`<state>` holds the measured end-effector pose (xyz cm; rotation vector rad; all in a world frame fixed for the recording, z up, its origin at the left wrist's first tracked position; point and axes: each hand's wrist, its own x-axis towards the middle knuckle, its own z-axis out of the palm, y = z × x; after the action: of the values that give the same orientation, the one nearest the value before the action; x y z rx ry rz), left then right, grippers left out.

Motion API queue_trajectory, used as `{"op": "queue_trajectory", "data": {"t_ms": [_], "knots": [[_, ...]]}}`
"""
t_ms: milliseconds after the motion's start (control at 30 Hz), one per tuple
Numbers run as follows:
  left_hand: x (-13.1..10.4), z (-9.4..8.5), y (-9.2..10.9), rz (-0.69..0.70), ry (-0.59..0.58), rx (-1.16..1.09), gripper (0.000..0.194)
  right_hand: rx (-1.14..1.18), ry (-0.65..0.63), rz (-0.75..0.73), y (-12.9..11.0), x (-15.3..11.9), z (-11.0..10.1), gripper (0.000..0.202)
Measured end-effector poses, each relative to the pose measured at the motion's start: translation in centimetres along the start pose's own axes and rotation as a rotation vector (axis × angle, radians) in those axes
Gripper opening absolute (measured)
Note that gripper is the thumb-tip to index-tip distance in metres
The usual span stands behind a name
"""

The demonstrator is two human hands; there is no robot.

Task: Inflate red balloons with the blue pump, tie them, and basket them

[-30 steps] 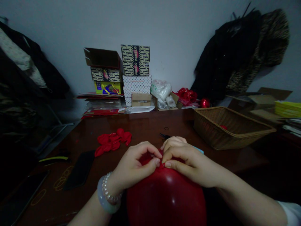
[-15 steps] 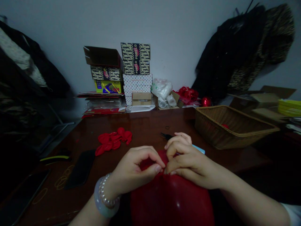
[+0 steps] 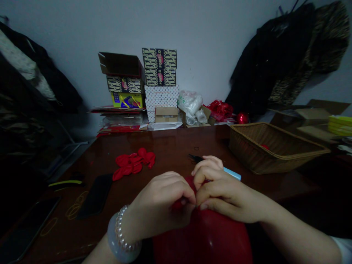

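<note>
Wall (image 3: 206, 36) stands beyond the left hand (image 3: 162, 205) and right hand (image 3: 225, 187); nearer spreads the brown surface (image 3: 176, 146), a wicker basket (image 3: 253, 159) beyond and right of the right hand. An inflated red balloon (image 3: 203, 242) sits beneath both hands. The left hand has just rolled knuckles-up; both look clamped on the balloon's top, so work centres there. Limp red balloons (image 3: 134, 161) lie left of the left hand, a blue-handled tool (image 3: 232, 174) beyond the right, tan rubber bands (image 3: 73, 210) far left.

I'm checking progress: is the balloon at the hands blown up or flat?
Blown up: the balloon bulges, taut and shiny, beneath the left hand and right hand. Tied or not, I cannot tell: they cover its neck.
</note>
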<state>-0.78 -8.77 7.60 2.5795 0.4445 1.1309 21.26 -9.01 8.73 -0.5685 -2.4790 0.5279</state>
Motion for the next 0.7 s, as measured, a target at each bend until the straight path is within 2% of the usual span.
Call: {"op": "queue_trajectory", "data": {"t_ms": [133,233,467,700], "knots": [[-0.3,-0.5,0.0,0.033,-0.084,0.054,0.019,0.019,0.005,0.024,-0.2,0.1,0.2,0.013],[-0.4,-0.7,-0.1,0.062,-0.087,0.084,0.02,0.025,0.009,0.04,-0.3,0.3,0.3,0.014],[0.1,0.0,0.4,0.087,-0.018,0.291,0.019,0.036,-0.019,0.065,-0.8,0.5,0.3,0.013],[-0.2,0.6,-0.1,0.115,0.077,0.199,0.018,0.042,0.004,0.063,-1.1,0.4,0.2,0.013]]}}
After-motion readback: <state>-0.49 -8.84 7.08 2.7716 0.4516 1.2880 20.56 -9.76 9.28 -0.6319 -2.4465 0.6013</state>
